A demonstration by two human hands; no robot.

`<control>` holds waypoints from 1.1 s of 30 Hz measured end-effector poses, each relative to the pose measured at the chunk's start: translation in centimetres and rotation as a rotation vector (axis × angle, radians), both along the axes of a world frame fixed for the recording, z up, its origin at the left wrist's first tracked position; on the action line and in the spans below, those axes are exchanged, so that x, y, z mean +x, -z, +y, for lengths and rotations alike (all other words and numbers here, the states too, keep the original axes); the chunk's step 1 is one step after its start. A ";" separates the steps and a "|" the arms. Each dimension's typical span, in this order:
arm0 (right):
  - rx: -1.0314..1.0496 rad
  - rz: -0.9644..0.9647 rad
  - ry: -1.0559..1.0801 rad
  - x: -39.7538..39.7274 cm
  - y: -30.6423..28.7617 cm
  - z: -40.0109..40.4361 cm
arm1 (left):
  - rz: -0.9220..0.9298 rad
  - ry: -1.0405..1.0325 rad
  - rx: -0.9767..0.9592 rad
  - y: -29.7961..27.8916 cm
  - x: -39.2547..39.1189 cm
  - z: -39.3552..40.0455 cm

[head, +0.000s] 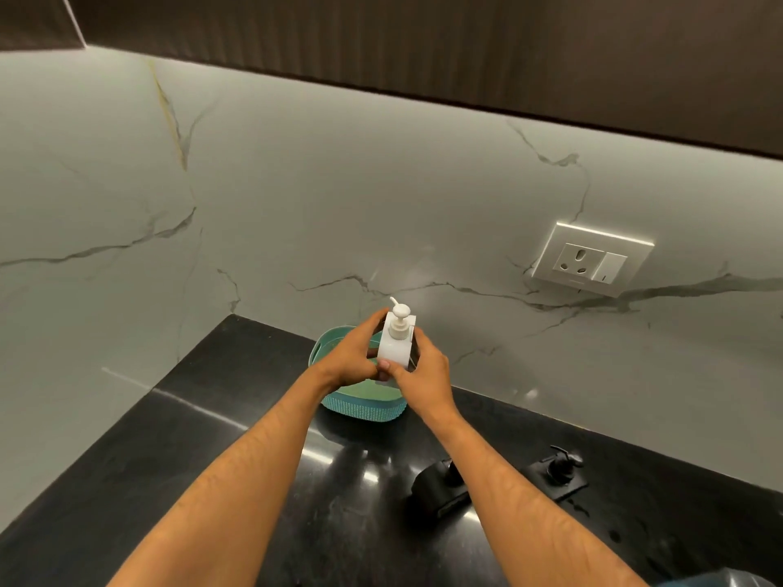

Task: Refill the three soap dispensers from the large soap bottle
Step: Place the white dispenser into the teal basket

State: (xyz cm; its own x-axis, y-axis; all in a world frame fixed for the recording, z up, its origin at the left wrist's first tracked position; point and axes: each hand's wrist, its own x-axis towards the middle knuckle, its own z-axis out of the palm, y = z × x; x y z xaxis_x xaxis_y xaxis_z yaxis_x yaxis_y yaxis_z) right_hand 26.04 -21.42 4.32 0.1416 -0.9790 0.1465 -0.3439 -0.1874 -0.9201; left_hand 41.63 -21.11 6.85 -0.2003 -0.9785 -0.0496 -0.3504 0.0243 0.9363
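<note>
A white square soap dispenser (395,341) with a white pump top is held upright above a teal basket (360,410) near the back wall. My left hand (354,355) grips its left side, fingers curled round it. My right hand (426,374) grips its right side and lower edge. Two black dispensers stand on the black counter at the front right: one black dispenser (440,487) partly behind my right forearm, the other black dispenser (557,474) further right. No large soap bottle can be seen.
The black stone counter (237,451) ends at a marble wall on the left and at the back. A wall socket with a switch (591,260) sits on the back wall at the right. A dark cabinet hangs overhead.
</note>
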 end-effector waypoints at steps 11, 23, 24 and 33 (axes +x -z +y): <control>0.143 0.137 0.053 -0.1 1.4 -1.9 | -0.083 -0.026 0.034 3.0 0.0 -1.0; 0.157 0.349 0.062 -0.1 1.6 -2.7 | -0.192 -0.042 0.007 5.4 -1.0 -1.3; 0.158 0.358 0.057 0.0 1.6 -2.7 | -0.187 -0.049 0.008 5.5 -1.1 -1.3; 0.178 0.465 0.013 0.5 1.4 -2.6 | -0.202 -0.074 0.018 6.3 -1.1 -1.4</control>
